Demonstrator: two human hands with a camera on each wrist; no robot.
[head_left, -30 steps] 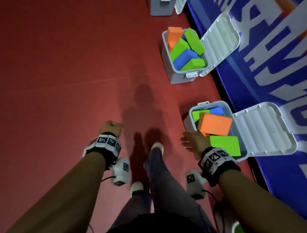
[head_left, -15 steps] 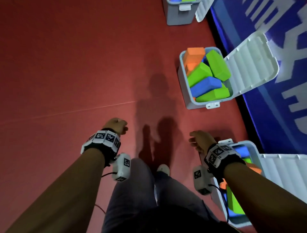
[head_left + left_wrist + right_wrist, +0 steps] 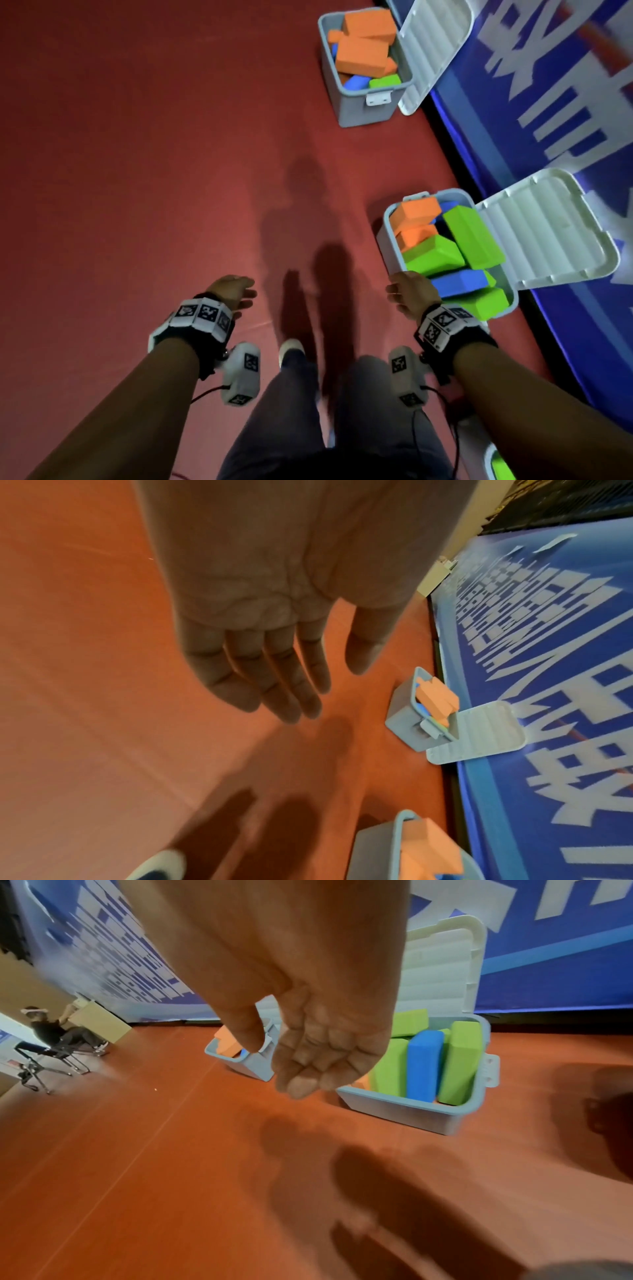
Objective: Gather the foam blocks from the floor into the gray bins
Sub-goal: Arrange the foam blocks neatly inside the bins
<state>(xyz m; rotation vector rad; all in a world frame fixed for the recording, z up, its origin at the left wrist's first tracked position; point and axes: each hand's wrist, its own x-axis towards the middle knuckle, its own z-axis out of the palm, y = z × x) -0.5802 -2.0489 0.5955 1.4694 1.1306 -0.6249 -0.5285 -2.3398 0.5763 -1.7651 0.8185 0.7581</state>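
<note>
In the head view two gray bins stand open along the blue mat. The near bin [image 3: 385,250] holds green [image 3: 472,240], orange [image 3: 416,212] and blue [image 3: 459,282] foam blocks. The far bin [image 3: 359,109] is mostly filled with orange blocks [image 3: 363,51]. My right hand [image 3: 407,294] hangs just left of the near bin's front corner. In the right wrist view that hand [image 3: 301,1077] is loosely curled and holds nothing. My left hand [image 3: 233,291] hangs over bare red floor. Its fingers [image 3: 298,693] are straight and empty. No loose block shows on the floor.
White ribbed lids [image 3: 541,233] lie open onto the blue printed mat [image 3: 565,137] on the right. A third bin's corner [image 3: 493,459] shows at the bottom right. My legs and shoe [image 3: 291,346] are below. A person sits on a chair [image 3: 51,1034] far off.
I have walked forward along the row: the bin with green and blue blocks is now beside my right hand and another bin has come into view. My left hand has uncurled.
</note>
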